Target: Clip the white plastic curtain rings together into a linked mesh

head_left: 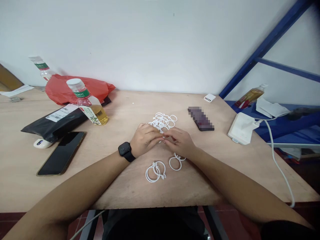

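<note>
My left hand (147,138), with a black watch (126,151) on its wrist, meets my right hand (180,140) fingertip to fingertip above the table. Both are closed in a pinch. A bit of white shows at the fingertips, apparently part of a white plastic ring, mostly hidden by the fingers. Just behind them lies a pile of white plastic rings (160,122) with small eyelets. Closer to the front edge, a few more rings (153,180) overlap in a cluster. Another small group of rings (175,169) lies partly under my right forearm.
On the left of the wooden table (130,193) are a phone (62,154), a black package (57,121), a white earbud case (42,143), a drink bottle (96,111) and a red bag (60,87). Rightward lie a pixelated phone (201,118) and a white charger (242,128) with a cable.
</note>
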### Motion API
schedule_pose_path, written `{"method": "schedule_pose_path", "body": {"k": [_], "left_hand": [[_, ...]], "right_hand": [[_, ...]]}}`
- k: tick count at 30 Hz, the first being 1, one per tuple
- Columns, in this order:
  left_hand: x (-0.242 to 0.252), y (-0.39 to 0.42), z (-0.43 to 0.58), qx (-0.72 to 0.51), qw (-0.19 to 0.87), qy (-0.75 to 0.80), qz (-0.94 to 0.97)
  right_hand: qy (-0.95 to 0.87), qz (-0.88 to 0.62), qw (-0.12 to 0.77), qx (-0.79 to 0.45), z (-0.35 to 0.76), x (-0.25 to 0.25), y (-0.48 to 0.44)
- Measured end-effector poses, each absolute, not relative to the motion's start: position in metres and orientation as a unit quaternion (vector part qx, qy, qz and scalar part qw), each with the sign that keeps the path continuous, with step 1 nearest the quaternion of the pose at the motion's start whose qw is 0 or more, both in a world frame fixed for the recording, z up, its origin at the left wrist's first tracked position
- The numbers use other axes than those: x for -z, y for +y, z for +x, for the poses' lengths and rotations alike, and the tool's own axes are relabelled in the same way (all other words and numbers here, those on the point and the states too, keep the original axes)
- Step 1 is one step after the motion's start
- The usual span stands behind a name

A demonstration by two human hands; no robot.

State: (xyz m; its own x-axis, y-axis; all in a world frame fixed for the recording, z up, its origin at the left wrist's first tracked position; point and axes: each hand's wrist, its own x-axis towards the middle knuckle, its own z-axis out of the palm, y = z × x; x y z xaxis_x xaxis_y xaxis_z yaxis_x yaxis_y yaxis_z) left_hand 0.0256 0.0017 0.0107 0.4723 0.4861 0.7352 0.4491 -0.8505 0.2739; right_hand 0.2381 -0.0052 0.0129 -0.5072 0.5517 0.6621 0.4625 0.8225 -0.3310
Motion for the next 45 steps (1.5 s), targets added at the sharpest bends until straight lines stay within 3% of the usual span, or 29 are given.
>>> {"method": "schedule_pose_path", "body": {"k": [10,15,18,25,32,35,41,45], "left_hand": [[-0.017,0.0,0.029,-0.442,0.037,0.2,0.874],[-0.014,0.002,0.03,-0.418,0.057,0.211,0.882],[-0.012,0.003,0.03,-0.403,0.067,0.225,0.885],[-0.01,0.004,0.031,-0.405,0.073,0.231,0.882],[-0.01,0.005,0.032,-0.399,0.07,0.224,0.886],[-0.01,0.004,0.032,-0.395,0.073,0.223,0.888],[-0.011,0.005,0.031,-0.393,0.097,0.239,0.883],[-0.011,0.005,0.03,-0.405,0.104,0.229,0.879]], "right_hand": [[-0.844,-0.33,0.419,0.052,0.251,-0.019,-0.005],[-0.827,-0.432,0.339,0.124,0.262,-0.024,0.003],[-0.855,-0.443,0.266,0.054,0.265,-0.031,0.002],[-0.844,-0.462,0.097,-0.255,0.286,-0.056,-0.009],[-0.821,-0.458,0.02,-0.341,0.282,-0.054,-0.009],[-0.833,-0.455,0.069,-0.308,0.276,-0.046,-0.009],[-0.836,-0.418,0.304,-0.185,0.257,-0.028,-0.012],[-0.852,-0.362,0.366,-0.091,0.247,-0.017,-0.013]]}}
